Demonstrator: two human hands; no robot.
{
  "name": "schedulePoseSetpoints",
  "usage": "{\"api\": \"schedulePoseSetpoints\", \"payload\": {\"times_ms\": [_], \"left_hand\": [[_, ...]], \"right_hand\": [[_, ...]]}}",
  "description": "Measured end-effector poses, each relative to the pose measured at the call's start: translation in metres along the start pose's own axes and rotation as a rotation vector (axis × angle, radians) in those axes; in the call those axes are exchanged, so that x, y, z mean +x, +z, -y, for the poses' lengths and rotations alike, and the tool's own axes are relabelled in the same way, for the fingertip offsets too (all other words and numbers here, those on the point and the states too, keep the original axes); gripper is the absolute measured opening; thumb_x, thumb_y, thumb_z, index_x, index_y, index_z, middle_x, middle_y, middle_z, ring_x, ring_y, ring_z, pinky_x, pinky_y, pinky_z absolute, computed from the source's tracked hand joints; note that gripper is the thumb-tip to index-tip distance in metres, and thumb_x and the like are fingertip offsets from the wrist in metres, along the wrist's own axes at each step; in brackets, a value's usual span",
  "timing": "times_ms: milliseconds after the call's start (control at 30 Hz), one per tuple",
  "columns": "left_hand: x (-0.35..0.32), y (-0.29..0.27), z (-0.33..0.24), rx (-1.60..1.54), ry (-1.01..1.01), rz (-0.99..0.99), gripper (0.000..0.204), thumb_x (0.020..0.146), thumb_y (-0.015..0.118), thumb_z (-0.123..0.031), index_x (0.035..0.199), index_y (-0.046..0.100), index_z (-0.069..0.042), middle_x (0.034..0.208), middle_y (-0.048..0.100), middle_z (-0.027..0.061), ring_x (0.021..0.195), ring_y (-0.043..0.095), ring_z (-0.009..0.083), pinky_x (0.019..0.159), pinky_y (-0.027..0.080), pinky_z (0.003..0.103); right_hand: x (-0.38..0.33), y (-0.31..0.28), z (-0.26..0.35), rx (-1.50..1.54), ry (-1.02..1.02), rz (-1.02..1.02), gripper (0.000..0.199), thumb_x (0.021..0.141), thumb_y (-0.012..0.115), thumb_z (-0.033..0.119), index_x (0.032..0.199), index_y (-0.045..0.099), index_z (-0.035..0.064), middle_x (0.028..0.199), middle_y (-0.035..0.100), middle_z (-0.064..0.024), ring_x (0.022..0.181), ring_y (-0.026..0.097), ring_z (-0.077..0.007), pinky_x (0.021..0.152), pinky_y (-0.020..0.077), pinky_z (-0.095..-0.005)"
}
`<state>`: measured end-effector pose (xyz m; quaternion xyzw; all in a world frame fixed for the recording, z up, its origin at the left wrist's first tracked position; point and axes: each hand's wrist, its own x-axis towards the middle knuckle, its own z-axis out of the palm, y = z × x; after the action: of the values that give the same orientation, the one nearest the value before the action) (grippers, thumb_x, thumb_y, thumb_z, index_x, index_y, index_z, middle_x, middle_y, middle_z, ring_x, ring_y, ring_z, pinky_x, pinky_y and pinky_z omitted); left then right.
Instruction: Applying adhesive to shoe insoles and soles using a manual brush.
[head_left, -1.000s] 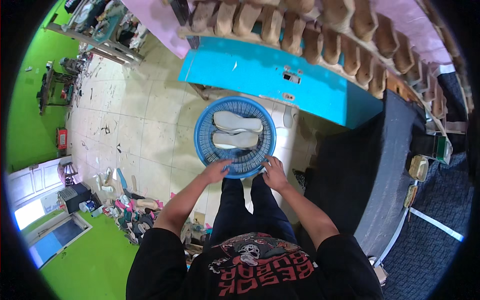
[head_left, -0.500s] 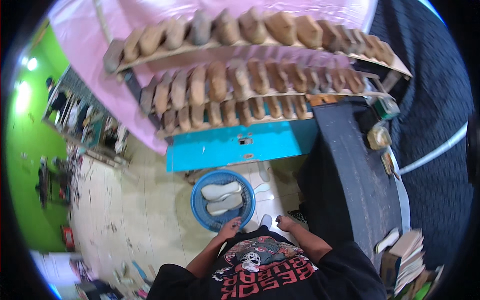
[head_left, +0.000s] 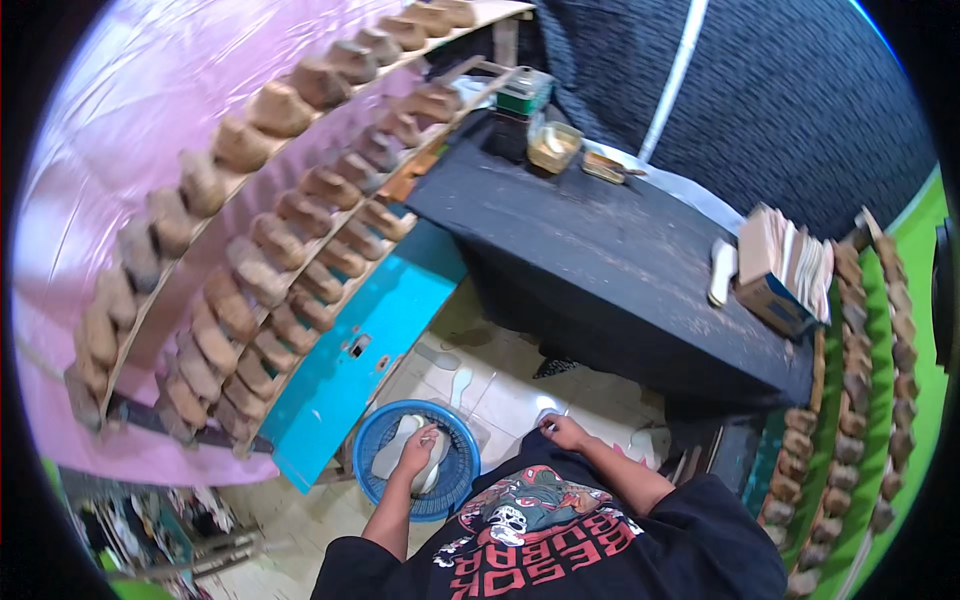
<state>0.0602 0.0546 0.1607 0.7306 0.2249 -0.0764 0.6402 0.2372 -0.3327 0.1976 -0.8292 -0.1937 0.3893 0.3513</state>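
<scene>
My left hand (head_left: 418, 452) hangs over a blue plastic basket (head_left: 372, 488) on the floor, with its fingers loosely spread and nothing visible in them. Under it lie pale, thick shoe soles (head_left: 388, 460) in the basket, partly covered by my hand and forearm. I cannot tell whether the hand touches them. To the right of the basket, my right hand (head_left: 565, 433) is held in front of my body, its fingers curled in. I see nothing in that hand.
A dark-covered table (head_left: 590, 235) bears plastic containers (head_left: 555, 146), a pale sole (head_left: 721, 272) and a box of cardboard sheets (head_left: 778, 268). Racks of wooden shoe lasts (head_left: 240, 145) stand left above a turquoise board (head_left: 340, 370); more lasts (head_left: 848, 410) stand right. Flat soles (head_left: 460, 386) lie on the floor.
My view has swung to the right, bringing the whole table and the right-hand racks in. My left hand has gone from the basket's near rim to over the soles. My right hand stays curled.
</scene>
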Motion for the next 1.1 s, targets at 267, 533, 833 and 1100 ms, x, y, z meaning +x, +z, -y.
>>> {"api": "schedulePoseSetpoints", "payload": {"times_ms": [267,533,833,1100], "left_hand": [[0.083,0.082,-0.059,-0.018,0.115,0.129,0.042,0.098,0.055,-0.005,0.140,0.055,-0.006,0.118,0.068,0.0101,0.100,0.062,0.0156,0.088,0.050,0.029],[0.095,0.186,-0.144,0.140,0.211,0.372,0.045,0.097,0.056,-0.006,0.142,0.054,-0.008,0.125,0.066,0.0087,0.100,0.062,0.0155,0.089,0.050,0.029],[0.100,0.249,-0.176,0.133,0.063,0.407,0.047,0.101,0.052,-0.008,0.148,0.047,-0.005,0.127,0.064,0.0093,0.108,0.060,0.0156,0.098,0.046,0.030],[0.141,0.283,-0.246,0.005,0.098,0.299,0.044,0.102,0.052,-0.008,0.146,0.048,-0.003,0.131,0.062,0.0120,0.114,0.062,0.0185,0.102,0.046,0.031]], "right_hand": [[-0.050,-0.028,-0.023,0.249,0.045,-0.315,0.022,0.093,0.064,0.014,0.111,0.068,0.0016,0.102,0.072,-0.0104,0.091,0.068,-0.0204,0.083,0.0548,-0.0349],[-0.018,-0.083,0.000,0.197,-0.233,-0.199,0.025,0.095,0.062,0.021,0.114,0.068,0.0048,0.108,0.073,-0.0158,0.099,0.070,-0.0317,0.088,0.0540,-0.0415],[0.017,-0.188,-0.019,0.139,-0.379,-0.131,0.025,0.097,0.059,0.021,0.114,0.066,0.0046,0.110,0.072,-0.0158,0.104,0.069,-0.0343,0.091,0.0536,-0.0440],[0.032,-0.242,-0.026,0.148,-0.453,-0.072,0.026,0.092,0.059,0.013,0.115,0.064,0.0018,0.111,0.071,-0.0170,0.107,0.068,-0.0340,0.092,0.0531,-0.0431]]}}
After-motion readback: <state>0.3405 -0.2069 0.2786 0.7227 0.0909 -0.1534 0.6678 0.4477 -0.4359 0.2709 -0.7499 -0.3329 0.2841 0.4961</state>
